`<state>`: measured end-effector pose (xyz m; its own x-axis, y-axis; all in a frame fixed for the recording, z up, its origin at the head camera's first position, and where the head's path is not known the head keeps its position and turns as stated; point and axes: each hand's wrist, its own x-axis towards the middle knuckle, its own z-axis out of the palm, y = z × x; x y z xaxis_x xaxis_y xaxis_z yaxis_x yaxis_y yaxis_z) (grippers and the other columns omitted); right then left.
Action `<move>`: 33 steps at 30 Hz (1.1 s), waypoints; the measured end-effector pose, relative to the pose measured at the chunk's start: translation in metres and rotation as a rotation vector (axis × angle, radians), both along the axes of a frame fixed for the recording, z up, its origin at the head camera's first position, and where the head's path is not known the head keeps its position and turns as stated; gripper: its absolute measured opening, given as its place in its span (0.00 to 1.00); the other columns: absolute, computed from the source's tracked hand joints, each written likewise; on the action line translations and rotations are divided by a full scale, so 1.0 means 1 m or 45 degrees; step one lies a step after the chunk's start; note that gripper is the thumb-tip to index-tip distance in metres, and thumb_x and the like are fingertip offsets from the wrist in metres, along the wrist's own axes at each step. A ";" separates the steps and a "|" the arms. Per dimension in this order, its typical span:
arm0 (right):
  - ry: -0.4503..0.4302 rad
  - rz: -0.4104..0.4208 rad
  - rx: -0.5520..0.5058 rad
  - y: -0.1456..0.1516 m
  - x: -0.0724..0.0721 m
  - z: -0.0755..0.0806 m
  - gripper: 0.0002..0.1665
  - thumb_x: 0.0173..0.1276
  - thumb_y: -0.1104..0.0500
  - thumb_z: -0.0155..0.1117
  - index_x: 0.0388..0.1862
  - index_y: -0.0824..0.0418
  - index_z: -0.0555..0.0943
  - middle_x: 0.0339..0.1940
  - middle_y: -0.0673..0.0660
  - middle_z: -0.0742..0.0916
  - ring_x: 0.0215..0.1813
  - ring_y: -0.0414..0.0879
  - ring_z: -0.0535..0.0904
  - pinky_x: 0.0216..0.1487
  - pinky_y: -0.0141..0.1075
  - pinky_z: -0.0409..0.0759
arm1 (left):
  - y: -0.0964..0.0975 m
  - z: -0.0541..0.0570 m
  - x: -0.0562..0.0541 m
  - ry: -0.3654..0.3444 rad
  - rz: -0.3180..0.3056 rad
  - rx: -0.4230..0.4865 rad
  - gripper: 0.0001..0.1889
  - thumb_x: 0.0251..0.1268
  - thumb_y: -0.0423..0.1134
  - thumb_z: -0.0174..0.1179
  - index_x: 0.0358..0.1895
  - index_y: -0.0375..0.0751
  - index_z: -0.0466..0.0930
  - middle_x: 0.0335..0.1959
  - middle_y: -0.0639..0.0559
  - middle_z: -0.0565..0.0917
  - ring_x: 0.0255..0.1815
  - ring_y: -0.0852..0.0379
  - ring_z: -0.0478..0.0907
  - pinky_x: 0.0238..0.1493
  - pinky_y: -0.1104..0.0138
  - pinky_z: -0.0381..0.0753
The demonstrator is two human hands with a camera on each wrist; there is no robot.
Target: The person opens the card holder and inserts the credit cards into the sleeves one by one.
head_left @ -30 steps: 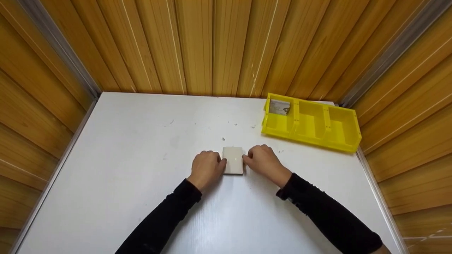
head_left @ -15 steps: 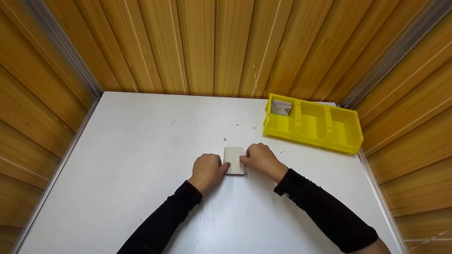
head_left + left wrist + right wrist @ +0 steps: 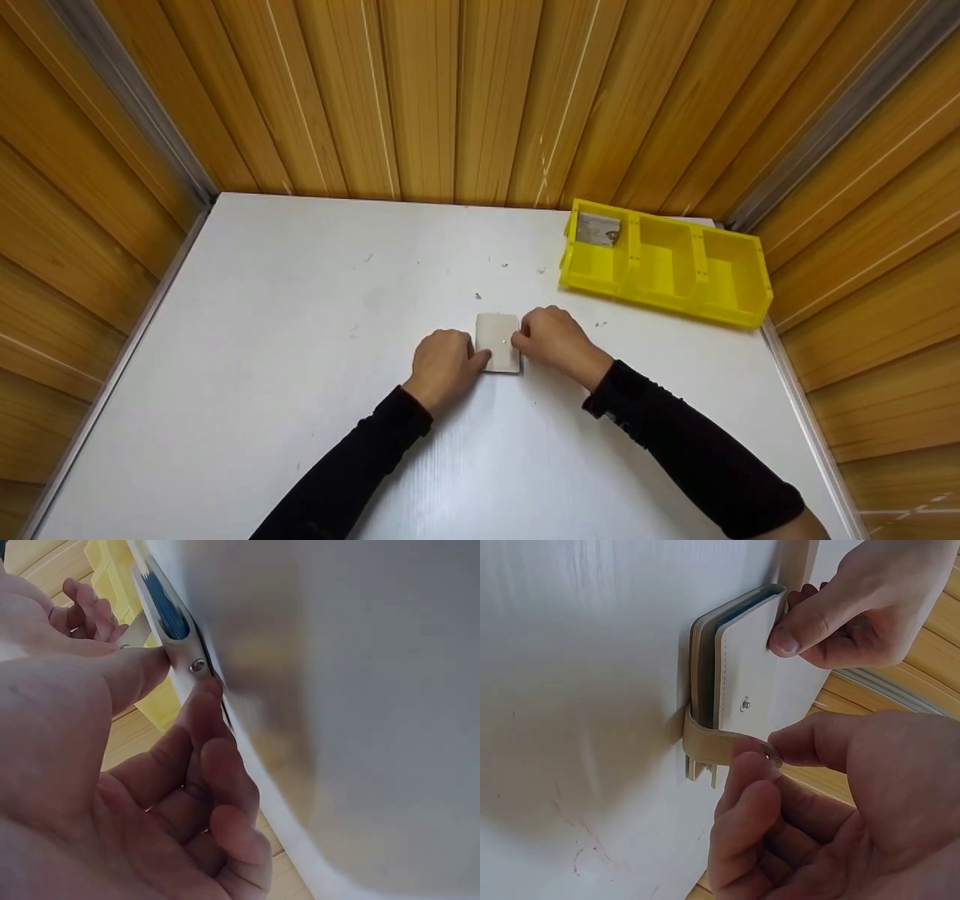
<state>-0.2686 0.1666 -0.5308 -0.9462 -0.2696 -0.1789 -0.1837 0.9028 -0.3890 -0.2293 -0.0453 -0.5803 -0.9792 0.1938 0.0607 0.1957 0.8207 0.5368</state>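
A cream card wallet (image 3: 496, 327) lies on the white table in the head view. My left hand (image 3: 445, 366) pinches its left edge, thumb on top and fingers below. In the left wrist view, blue sheets (image 3: 166, 606) show inside the wallet's end, near a metal rivet (image 3: 197, 665). At the opposite edge, my right hand (image 3: 556, 341) pinches the tip of the wallet's closing strap (image 3: 709, 744) between thumb and forefinger. The strap curves around the wallet's edge, its tip held apart from the cover. A metal snap stud (image 3: 745, 703) on the cover is exposed.
A yellow three-compartment bin (image 3: 666, 304) stands at the back right of the white table (image 3: 300, 300). A grey printed card (image 3: 598, 229) is in its left compartment. Wood-patterned panels (image 3: 420, 97) enclose the table's back and sides.
My right thumb has shifted left onto the wallet's right edge. My left thumb has slid slightly farther over its left side. The wallet stays nearly in place.
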 end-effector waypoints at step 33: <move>0.097 0.237 0.175 -0.025 -0.005 -0.008 0.11 0.68 0.59 0.69 0.25 0.60 0.86 0.27 0.56 0.86 0.33 0.51 0.79 0.40 0.49 0.82 | 0.002 0.003 -0.001 0.086 -0.009 -0.053 0.24 0.70 0.48 0.72 0.16 0.45 0.77 0.17 0.54 0.76 0.21 0.57 0.67 0.23 0.62 0.62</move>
<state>-0.2737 0.1415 -0.5387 -0.8947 -0.4187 -0.1556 -0.3761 0.8940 -0.2435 -0.2302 -0.0432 -0.5776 -0.9717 0.2041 0.1186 0.2360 0.8404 0.4879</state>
